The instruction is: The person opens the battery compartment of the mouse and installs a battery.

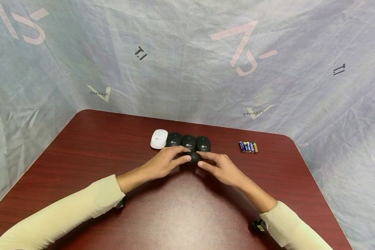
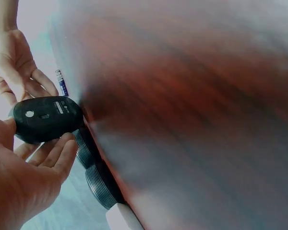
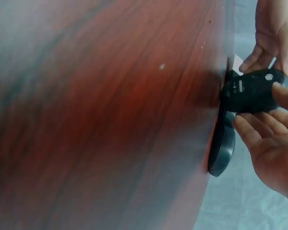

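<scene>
A black computer mouse (image 1: 194,158) is held between both hands, just in front of a row of mice. My left hand (image 1: 165,162) grips it by its left side, thumb and fingers around the edge. From the other side, my right hand (image 1: 223,169) holds it with thumb and fingers. Both wrist views show the underside of this mouse (image 2: 45,125), with a pale round spot and a small label, so it is tilted up off the table. Behind it stand three black mice (image 1: 174,139) and, at the row's left end, a white mouse (image 1: 159,138).
Several AA-size batteries (image 1: 248,147) lie side by side at the right of the dark red wooden table (image 1: 187,211). A printed grey cloth (image 1: 181,69) hangs behind the table's rear edge and along its sides.
</scene>
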The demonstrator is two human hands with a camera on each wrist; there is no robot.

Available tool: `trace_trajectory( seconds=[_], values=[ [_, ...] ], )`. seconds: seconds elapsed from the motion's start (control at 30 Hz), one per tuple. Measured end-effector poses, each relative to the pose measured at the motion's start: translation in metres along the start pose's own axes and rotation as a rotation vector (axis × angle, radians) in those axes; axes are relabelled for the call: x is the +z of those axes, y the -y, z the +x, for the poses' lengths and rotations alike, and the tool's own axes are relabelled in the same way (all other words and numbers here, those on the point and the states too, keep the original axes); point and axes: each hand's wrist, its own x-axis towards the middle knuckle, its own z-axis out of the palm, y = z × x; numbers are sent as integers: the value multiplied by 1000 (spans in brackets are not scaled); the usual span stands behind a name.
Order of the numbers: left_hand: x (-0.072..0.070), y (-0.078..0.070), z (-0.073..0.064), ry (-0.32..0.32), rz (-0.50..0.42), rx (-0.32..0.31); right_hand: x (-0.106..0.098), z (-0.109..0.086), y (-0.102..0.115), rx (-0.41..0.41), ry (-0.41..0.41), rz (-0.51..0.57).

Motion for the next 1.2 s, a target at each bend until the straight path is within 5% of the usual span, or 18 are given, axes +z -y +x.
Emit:
trace_trajectory(
  seconds=[0.37, 0.5, 0.8, 1.2],
  values=[
    [0, -3, 3, -30, -57, -101, 12, 2, 1, 56, -83, 110],
    [2, -4, 2, -35, -73, -138, 15, 1, 3, 117, -52, 252],
    [7, -8, 0, -49, -300, -221, 16, 0, 8, 169, -14, 495],
    [11, -16, -6, -114, -411, -221, 19, -2, 15, 116, -68, 480]
  ],
)
